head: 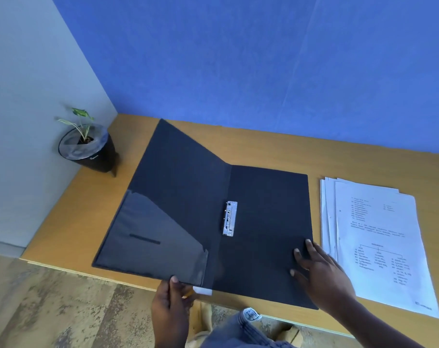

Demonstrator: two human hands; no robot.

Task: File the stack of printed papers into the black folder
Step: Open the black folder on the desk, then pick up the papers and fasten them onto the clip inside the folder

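The black folder lies spread open on the wooden desk, with a metal clip along its spine and a glossy inner pocket on its left flap. My left hand pinches the near edge of that left flap, which is slightly raised. My right hand rests flat, fingers spread, on the right flap's near right corner. To the right of the folder lies the stack of printed papers, fanned a little, untouched by either hand.
A small plant in a black pot stands in the desk's far left corner. A blue wall runs behind the desk and a grey wall to the left. The desk's front edge is close to my body; patterned floor lies below.
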